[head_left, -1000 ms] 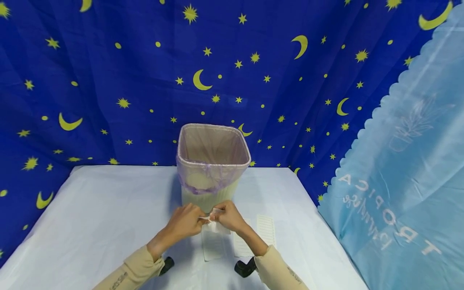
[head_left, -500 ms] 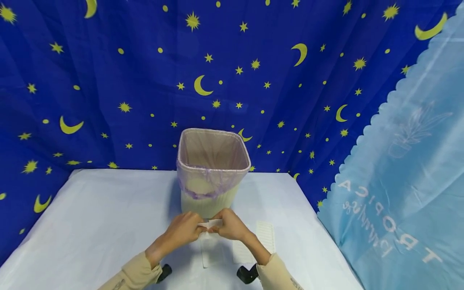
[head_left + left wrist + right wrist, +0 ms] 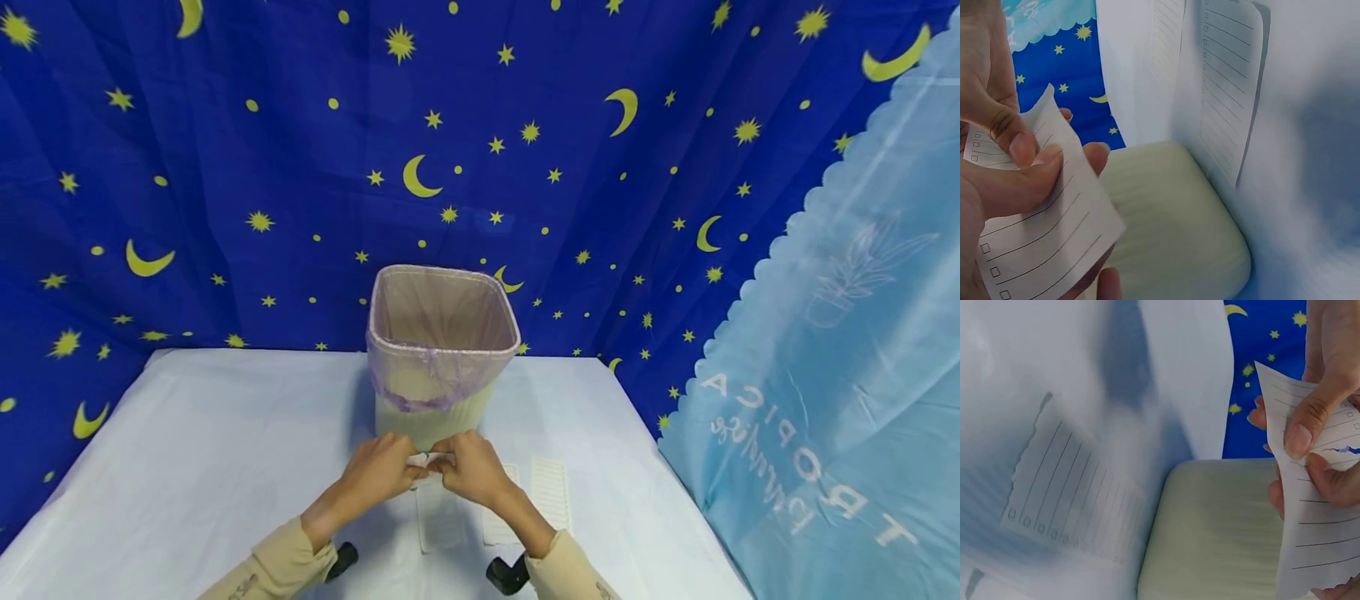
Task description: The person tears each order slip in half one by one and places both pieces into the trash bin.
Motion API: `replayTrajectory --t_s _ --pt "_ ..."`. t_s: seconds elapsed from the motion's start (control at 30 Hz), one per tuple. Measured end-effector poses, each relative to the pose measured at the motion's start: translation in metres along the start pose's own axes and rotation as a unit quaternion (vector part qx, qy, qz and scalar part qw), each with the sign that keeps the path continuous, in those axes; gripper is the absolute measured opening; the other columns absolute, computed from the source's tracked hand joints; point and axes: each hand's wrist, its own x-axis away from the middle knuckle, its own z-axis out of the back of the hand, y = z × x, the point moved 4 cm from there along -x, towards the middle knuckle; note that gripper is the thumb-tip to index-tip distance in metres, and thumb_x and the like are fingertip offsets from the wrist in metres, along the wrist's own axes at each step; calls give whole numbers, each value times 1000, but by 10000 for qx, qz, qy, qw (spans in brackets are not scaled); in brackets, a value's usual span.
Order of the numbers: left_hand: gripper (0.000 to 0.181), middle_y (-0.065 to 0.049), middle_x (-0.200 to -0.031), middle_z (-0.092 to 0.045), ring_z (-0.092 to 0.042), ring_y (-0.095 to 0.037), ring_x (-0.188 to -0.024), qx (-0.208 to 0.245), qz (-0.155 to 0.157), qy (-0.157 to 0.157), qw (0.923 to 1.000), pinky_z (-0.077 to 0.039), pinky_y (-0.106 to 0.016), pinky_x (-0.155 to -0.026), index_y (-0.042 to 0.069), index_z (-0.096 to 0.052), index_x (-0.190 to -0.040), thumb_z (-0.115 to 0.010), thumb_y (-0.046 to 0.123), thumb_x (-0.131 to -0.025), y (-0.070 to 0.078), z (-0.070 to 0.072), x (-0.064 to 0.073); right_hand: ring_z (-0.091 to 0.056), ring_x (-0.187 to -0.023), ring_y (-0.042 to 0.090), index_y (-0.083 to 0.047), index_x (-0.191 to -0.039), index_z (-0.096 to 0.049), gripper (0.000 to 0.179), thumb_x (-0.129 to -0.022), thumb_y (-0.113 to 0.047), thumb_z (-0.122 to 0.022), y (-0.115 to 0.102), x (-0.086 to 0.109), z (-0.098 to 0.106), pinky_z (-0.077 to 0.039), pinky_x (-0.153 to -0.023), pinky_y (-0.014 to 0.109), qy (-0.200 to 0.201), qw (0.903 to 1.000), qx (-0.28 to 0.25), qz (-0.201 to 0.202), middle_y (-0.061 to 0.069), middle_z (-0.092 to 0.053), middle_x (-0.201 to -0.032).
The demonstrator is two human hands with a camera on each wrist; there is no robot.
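Both hands meet in front of the bin and hold one sheet of lined checklist paper (image 3: 1066, 219) between them. My left hand (image 3: 381, 471) pinches it between thumb and fingers. Close beside it, my right hand (image 3: 471, 468) pinches the same sheet, the two thumbs almost tip to tip. In the right wrist view a short ragged tear (image 3: 1346, 450) runs in from the paper's edge between the thumbs, with blue showing through. The head view leaves most of the paper hidden behind the fingers.
A pale waste bin (image 3: 442, 421) with a purple liner (image 3: 420, 379) stands just beyond the hands. On the white tabletop (image 3: 247, 450) lie checklist sheets: one (image 3: 441, 525) below the hands, another (image 3: 498, 527) beside the right forearm, a third (image 3: 551, 487) farther right. Starry cloth hangs behind.
A second ago a flap of paper hung visibly under my right hand; now the thumbs are close together and less paper shows. The head view has tilted up slightly.
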Motion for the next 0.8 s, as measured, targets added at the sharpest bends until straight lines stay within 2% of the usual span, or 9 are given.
replayTrajectory --t_s 0.13,0.27,0.33,0.4,0.5,0.57,0.67,0.73,0.8 --pt "26 11 -42 -42 -42 -3 -40 -107 -71 157 9998 -30 -18 -39 16 -66 -58 -80 18 -79 4 1 -1 -37 -53 -5 -8 -84 -79 22 -74 7 -68 2 -2 2 -40 -57 13 174 9989 -415 -124 1 -75 -79" --pt "4 0 -56 -65 -41 -3 -39 -195 -148 289 9993 -27 -18 -38 11 -78 -75 -79 13 -78 7 2 -1 -32 -50 -4 -6 -76 -79 23 -69 10 -64 4 -3 0 -37 -55 12 413 9963 -713 -261 3 -74 -71" --pt "3 -5 -66 -71 -37 -3 -39 -218 -198 347 9990 -24 -18 -38 10 -80 -81 -79 10 -77 8 2 0 -33 -50 -5 -6 -71 -78 23 -66 10 -62 6 -3 -2 -37 -54 11 501 9941 -902 -344 3 -73 -67" --pt "6 0 -58 -65 -31 -1 -40 -274 -212 354 9988 -20 -17 -39 10 -78 -72 -78 8 -78 8 2 -1 -35 -49 -6 -6 -66 -77 23 -64 11 -60 8 -3 -4 -37 -52 11 597 9909 -1128 -429 3 -71 -63" --pt "26 10 -46 -38 -22 -2 -42 -280 -196 461 9984 -17 -17 -40 15 -66 -56 -78 9 -79 8 2 -1 -33 -47 -5 -4 -61 -74 21 -63 11 -59 10 -4 -6 -34 -49 12 706 9840 -1536 -561 7 -68 -58" --pt "32 11 -47 -23 -19 -3 -45 -274 -189 563 9979 -16 -17 -41 18 -62 -53 -77 9 -79 8 3 -1 -37 -48 -5 -1 -60 -73 19 -64 12 -59 11 -5 -7 -35 -50 13 724 9770 -1870 -730 10 -68 -59" --pt "18 13 -44 -39 -23 -3 -44 -164 -260 728 9969 -20 -16 -40 17 -74 -62 -78 6 -76 9 7 -1 -42 -50 -3 4 -61 -71 15 -66 13 -60 14 -5 -9 -36 -50 15 744 9606 -2408 -1175 17 -67 -61" --pt "12 10 -50 -55 -27 -2 -44 -191 -302 803 9961 -24 -17 -40 17 -79 -72 -78 5 -75 9 9 -1 -45 -51 0 9 -66 -70 11 -68 13 -60 16 -5 -10 -37 -50 17 728 9433 -2812 -1605 14 -66 -60" --pt "11 9 -54 -61 -30 -2 -43 -219 -340 851 9956 -27 -19 -41 17 -80 -76 -78 6 -75 9 10 -3 -42 -50 3 13 -71 -69 7 -70 11 -63 20 -3 -12 -34 -49 18 752 9246 -3161 -1987 6 -60 -54"
